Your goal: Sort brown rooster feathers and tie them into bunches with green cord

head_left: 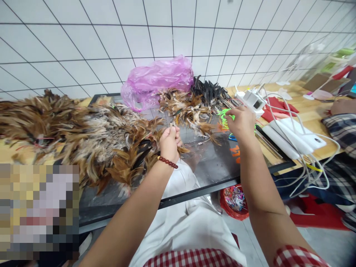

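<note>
My left hand (pixel 170 142), with a beaded bracelet on its wrist, is closed in a fist beside the feather piles. Brown feather tips (pixel 183 150) stick out below its fingers; the rest of what it grips is hidden. At the right, the fingers of my right hand (pixel 241 121) pinch at a heap of bright green ties (pixel 223 118). Brown and pale feathers (pixel 102 137) spread in a thick pile left of my left hand. Between and beyond my hands lies a smaller bunch of brown feathers (pixel 189 109).
A pink plastic bag (pixel 160 79) and black feathers (pixel 208 91) lie at the back. White chargers and cables (pixel 253 100) are on the right. Below the dark board (pixel 211 163) stands a red basket of scraps (pixel 235 202). A person's plaid sleeve (pixel 340 129) shows far right.
</note>
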The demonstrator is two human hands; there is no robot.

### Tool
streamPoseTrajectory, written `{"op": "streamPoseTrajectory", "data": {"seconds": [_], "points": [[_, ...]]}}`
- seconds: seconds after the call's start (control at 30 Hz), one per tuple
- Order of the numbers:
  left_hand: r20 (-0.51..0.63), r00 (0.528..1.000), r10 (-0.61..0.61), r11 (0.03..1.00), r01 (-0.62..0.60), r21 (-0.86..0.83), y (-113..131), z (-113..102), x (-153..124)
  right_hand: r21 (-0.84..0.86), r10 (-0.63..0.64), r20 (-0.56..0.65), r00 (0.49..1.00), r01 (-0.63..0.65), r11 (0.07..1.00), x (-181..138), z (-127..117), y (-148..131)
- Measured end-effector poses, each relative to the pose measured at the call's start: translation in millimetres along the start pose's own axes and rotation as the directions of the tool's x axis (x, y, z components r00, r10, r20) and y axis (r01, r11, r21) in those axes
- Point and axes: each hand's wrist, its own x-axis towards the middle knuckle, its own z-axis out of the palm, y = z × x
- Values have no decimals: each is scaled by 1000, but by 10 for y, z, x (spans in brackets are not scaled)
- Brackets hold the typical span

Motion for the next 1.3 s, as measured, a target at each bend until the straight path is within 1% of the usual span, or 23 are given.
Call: {"op": "streamPoseTrajectory", "data": {"seconds": [0.07, 0.23, 0.3, 0.4, 0.43, 0.47, 0.5, 0.57, 0.6, 0.67, 0.73, 0.77, 0.83, 0.9, 1.0, 1.07, 1.13, 1.2, 1.23, 1.3], "points": [[-21, 1000, -12, 1000, 11, -6, -16, -6, 9, -49, 72, 24, 997, -71, 996, 15, -1, 70], [-59, 998, -19, 1000, 18, -20, -20, -9, 18, -152, 157, 172, 973, -131, 980, 38, 27, 170], [-67, 998, -22, 1000, 21, -20, -16, -8, 19, -189, 198, 259, 945, -152, 970, 43, 37, 187], [-70, 997, -22, 1000, 21, -24, -13, -10, 23, -253, 259, 404, 877, -165, 953, 41, 62, 191], [-67, 997, -22, 999, 21, -24, -13, -11, 24, -264, 266, 425, 865, -163, 951, 39, 71, 191], [-65, 998, -23, 999, 21, -24, -14, -13, 24, -264, 265, 429, 864, -161, 951, 38, 80, 194], [-62, 998, -23, 1000, 22, -22, -15, -14, 23, -248, 256, 417, 872, -162, 955, 37, 85, 201], [-56, 998, -26, 1000, 25, -16, -15, -15, 20, -151, 222, 356, 908, -179, 972, 42, 89, 234], [-55, 998, -28, 1000, 27, -14, -14, -14, 18, -71, 212, 304, 929, -200, 977, 47, 89, 257], [-53, 998, -28, 1000, 27, -15, -13, -14, 17, 127, 211, 163, 964, -233, 964, 60, 90, 307], [-52, 998, -23, 1000, 22, -16, -16, -14, 20, 320, 215, 29, 976, -212, 923, 72, 104, 346], [-50, 999, -20, 1000, 20, -16, -19, -15, 22, 399, 212, -17, 977, -188, 897, 78, 117, 359], [-48, 999, -19, 1000, 18, -13, -30, -18, 26, 509, 213, -62, 975, -153, 847, 86, 150, 380], [-46, 999, -22, 1000, 22, -8, -41, -20, 26, 527, 244, -54, 968, -180, 831, 94, 177, 407], [-38, 999, -21, 1000, 21, -1, -50, -22, 20, 410, 314, 7, 949, -289, 865, 109, 185, 466], [-31, 999, -15, 1000, 15, 1, -51, -22, 15, 380, 345, -5, 939, -317, 869, 121, 179, 498], [-27, 1000, -15, 1000, 15, 5, -50, -22, 14, 427, 352, -74, 933, -289, 857, 128, 178, 509], [-29, 999, -20, 1000, 20, 5, -50, -20, 16, 469, 327, -125, 937, -235, 852, 123, 179, 502], [-32, 999, -23, 1000, 23, 4, -50, -19, 17, 469, 306, -123, 944, -216, 856, 115, 171, 495], [-38, 999, -22, 1000, 22, -2, -49, -17, 19, 440, 266, -83, 960, -204, 874, 96, 117, 479]]}}
